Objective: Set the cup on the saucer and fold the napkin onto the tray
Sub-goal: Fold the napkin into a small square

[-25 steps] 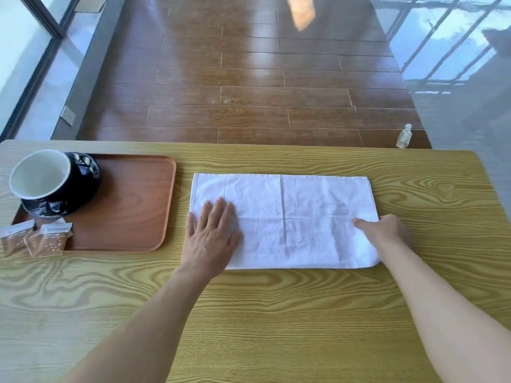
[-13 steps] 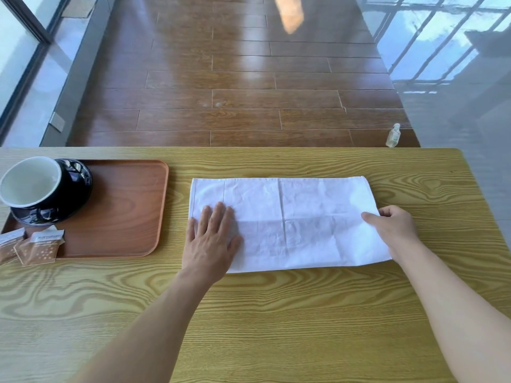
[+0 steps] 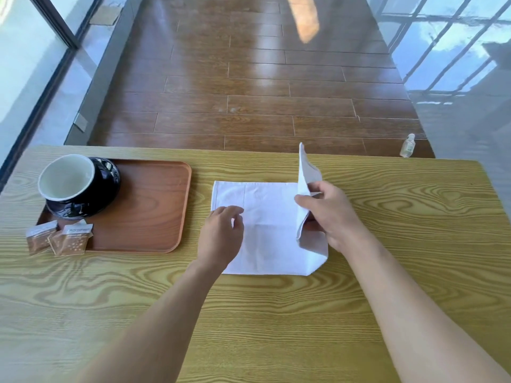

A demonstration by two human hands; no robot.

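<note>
So we've got the white cloth napkin (image 3: pixel 265 228) lying flat on the light wood-grain table (image 3: pixel 304 313), just right of the brown wooden tray (image 3: pixel 149 211) and not touching it. Our right hand (image 3: pixel 329 214) has the napkin's right end pinched between thumb and fingers and lifted, so that part stands up almost vertical with one corner poking toward the far edge of the table, while the rest stays flat. Our left hand (image 3: pixel 221 236) sits over the near-left part of the napkin, fingers loosely curled and not gripping anything; we can't really tell if the fingertips are pressing the cloth or just above it. Over on the tray's far-left corner, the black cup (image 3: pixel 70 181) with the white inside sits upright on the black saucer (image 3: pixel 107 183). Two little brown sachets (image 3: pixel 59 239) lie at the tray's near-left corner, hanging partly over its rim onto the table. Past the far edge of the table, a small clear bottle (image 3: pixel 407 145) stands on the dark wooden floor (image 3: pixel 249 92).
</note>
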